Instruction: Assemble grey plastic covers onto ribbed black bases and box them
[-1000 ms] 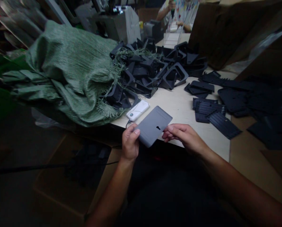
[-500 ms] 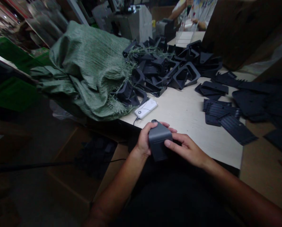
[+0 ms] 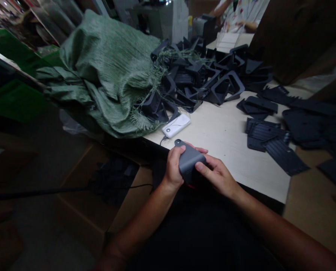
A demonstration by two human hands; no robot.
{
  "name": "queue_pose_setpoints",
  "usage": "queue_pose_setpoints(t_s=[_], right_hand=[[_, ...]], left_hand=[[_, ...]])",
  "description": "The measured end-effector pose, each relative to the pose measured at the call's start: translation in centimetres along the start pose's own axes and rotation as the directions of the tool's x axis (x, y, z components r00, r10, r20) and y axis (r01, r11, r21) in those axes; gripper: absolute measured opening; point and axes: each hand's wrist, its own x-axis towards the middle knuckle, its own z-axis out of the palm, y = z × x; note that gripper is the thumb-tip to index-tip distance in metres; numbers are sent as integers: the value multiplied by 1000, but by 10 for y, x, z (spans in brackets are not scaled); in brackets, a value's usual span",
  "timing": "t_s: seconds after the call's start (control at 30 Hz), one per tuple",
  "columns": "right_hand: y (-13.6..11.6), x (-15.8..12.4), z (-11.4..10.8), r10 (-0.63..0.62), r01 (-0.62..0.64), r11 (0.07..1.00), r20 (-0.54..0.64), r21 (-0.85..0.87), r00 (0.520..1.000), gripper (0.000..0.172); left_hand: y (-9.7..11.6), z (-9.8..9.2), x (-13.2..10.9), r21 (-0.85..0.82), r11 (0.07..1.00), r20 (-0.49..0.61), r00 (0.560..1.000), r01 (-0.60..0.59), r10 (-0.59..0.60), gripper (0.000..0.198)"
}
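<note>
Between my two hands is a dark grey bent plastic bracket (image 3: 191, 160), held just in front of the table's near edge. It has a rounded corner and a round hole at its upper left end. My left hand (image 3: 173, 165) is closed around its left side, thumb on top. On the other side my right hand (image 3: 217, 174) grips the bracket, its thumb pressing near the bend and its fingers behind. The underside of the bracket is hidden, and a small red spot shows below it. A white power bank (image 3: 177, 126) with a cable lies on the table beyond my hands.
A green woven sack (image 3: 108, 71) spills black plastic frames (image 3: 227, 88) onto the pale table (image 3: 213, 131). Flat black plates (image 3: 266, 133) lie at the right. An open cardboard box (image 3: 83, 210) of dark parts stands lower left. Another person's arm (image 3: 223, 8) shows at the back.
The bracket has tipped in my hands, so its lower face shows less and the round hole more. Both hands keep their grip. The view has shifted slightly.
</note>
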Motion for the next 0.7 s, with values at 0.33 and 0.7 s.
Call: queue_pose_setpoints(t_s=[0.33,0.7], right_hand=[[-6,7,12,-96,95,987,-4,-127,995,43],[5,19,-22,48,-80,918,-90,-388,995,35]], left_hand=[[8,-2,-6,-64,996,-3,998,-57,57,27],[-5,-45,-9,-247,966,-283,959,-81,8,56]])
